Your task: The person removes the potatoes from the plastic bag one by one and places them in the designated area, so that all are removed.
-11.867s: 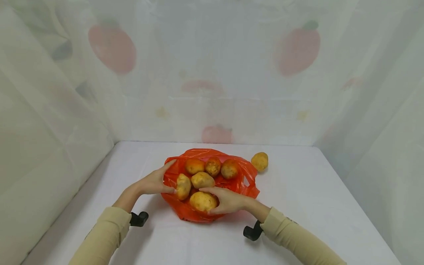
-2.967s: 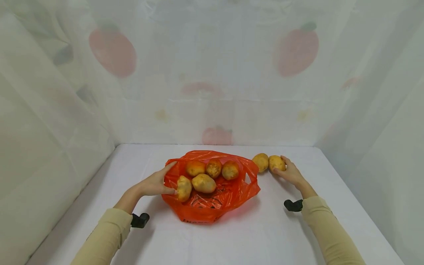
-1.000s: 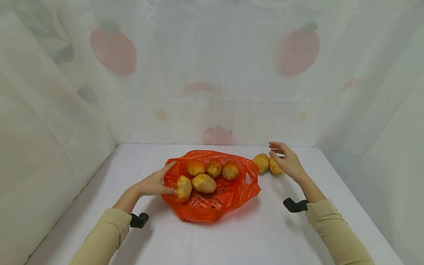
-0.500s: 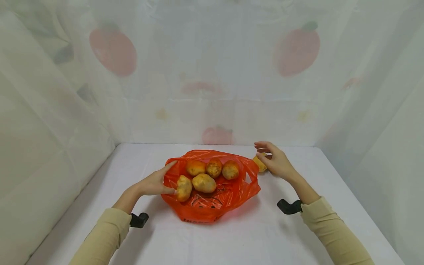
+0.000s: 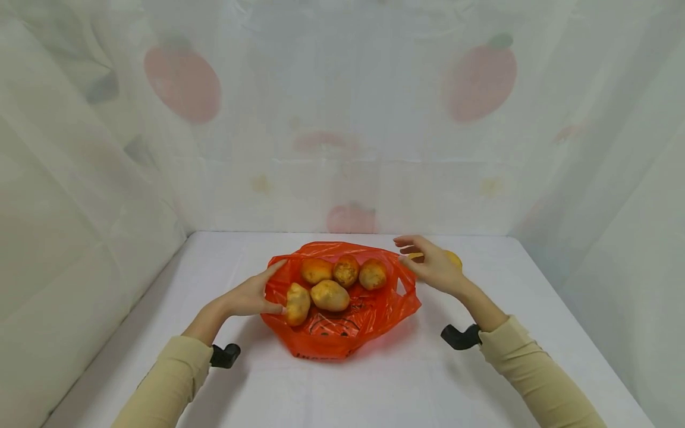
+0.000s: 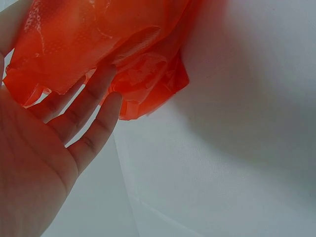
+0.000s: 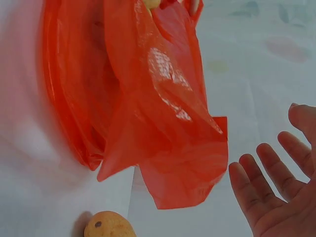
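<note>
We count five potatoes [image 5: 329, 296] inside red plastic carrier bag [image 5: 299, 342], two more beyond right hand [image 5: 436, 269], fingers apart; left hand [image 5: 248, 297], fingers straight, touching bag; black print [image 5: 313, 357] seemingly lettering, illegible.

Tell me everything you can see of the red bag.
The red bag looks like thin, glossy plastic, crumpled, with black print and a hole near its right edge. It lies on the white table, mouth spread open, five potatoes inside. The left hand holds its left side.
</note>
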Tool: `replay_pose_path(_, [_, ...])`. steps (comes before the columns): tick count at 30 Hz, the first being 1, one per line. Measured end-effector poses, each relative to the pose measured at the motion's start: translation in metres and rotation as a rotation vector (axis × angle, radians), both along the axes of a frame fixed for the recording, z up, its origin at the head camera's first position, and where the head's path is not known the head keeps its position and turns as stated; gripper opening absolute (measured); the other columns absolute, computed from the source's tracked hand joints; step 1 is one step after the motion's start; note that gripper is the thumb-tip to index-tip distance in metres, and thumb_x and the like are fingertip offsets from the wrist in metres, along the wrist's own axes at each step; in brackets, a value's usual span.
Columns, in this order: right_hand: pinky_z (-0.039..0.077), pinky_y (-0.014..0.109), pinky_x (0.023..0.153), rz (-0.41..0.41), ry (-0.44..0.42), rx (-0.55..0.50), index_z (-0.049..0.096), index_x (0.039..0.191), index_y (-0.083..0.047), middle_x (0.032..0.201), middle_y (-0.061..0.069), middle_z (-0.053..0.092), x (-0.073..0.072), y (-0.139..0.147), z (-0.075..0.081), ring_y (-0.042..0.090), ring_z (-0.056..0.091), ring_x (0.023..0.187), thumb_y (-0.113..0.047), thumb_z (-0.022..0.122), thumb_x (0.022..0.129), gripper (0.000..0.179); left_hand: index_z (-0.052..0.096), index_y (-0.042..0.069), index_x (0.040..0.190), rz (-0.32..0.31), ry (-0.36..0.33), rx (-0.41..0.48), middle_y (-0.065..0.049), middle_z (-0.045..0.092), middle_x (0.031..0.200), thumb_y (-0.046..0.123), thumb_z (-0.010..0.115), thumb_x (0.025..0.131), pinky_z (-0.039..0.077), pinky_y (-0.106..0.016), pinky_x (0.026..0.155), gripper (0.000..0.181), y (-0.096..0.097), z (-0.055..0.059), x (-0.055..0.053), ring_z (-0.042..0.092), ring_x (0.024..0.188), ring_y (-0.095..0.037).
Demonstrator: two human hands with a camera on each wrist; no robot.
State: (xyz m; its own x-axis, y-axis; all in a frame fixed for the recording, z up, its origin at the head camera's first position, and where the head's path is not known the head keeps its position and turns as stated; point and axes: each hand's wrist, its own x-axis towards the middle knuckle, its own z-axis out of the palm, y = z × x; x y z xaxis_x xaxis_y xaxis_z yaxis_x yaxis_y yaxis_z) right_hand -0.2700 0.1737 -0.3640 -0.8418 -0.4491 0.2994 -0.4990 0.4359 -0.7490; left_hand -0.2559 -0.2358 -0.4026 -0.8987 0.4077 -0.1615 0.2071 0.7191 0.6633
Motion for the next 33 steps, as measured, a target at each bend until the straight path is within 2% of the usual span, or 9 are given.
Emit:
replay_pose_path(5, [0.048,0.043,0.09,0.021,0.012,0.027,0.048,0.127,-0.008,0.126,0.01,0.053,0.001,-0.008,-0.002,0.03,0.054,0.112,-0.016,0.06,0.09,0.04,0.011,0.025,0.149,-0.001,0.001,0.0,-0.013,0.034,0.143,0.035,0.077,0.071,0.038,-0.052,0.099,0.102,0.001,-0.001,0.0,0.04,0.124,-0.032])
replay_pose_path(10, [0.048,0.042,0.091,0.047,0.009,0.027,0.05,0.126,-0.009,0.127,0.013,0.054,-0.002,-0.016,-0.004,0.029,0.055,0.113,-0.017,0.06,0.089,0.039,0.011,0.025,0.149,0.004,0.0,-0.004,-0.013,0.034,0.144,0.034,0.077,0.071,0.038,-0.052,0.1,0.102,0.002,0.0,0.0,0.04,0.124,-0.031])
replay_pose_path(18, [0.045,0.05,0.093,0.09,-0.01,0.034,0.047,0.129,0.001,0.13,0.02,0.049,-0.003,-0.032,-0.006,0.036,0.051,0.116,-0.01,0.059,0.089,0.043,0.011,0.023,0.149,0.002,0.006,-0.014,-0.014,0.034,0.144,0.034,0.077,0.071,0.038,-0.053,0.099,0.102,0.002,0.002,0.0,0.04,0.124,-0.032])
replay_pose_path(24, [0.044,0.052,0.092,0.113,-0.001,0.047,0.048,0.13,-0.002,0.13,0.017,0.049,-0.013,-0.035,-0.018,0.037,0.051,0.116,-0.017,0.061,0.089,0.045,0.011,0.023,0.149,-0.006,0.005,-0.015,-0.013,0.033,0.144,0.034,0.076,0.072,0.039,-0.052,0.099,0.101,0.002,0.002,-0.001,0.041,0.124,-0.031])
replay_pose_path(33, [0.044,0.047,0.095,0.063,-0.019,0.139,0.047,0.131,-0.007,0.132,0.011,0.049,-0.017,-0.035,-0.028,0.033,0.049,0.119,-0.025,0.06,0.09,0.047,0.012,0.022,0.149,-0.012,0.016,-0.012,-0.014,0.034,0.144,0.035,0.077,0.071,0.038,-0.053,0.099,0.103,0.003,0.004,-0.002,0.04,0.125,-0.032])
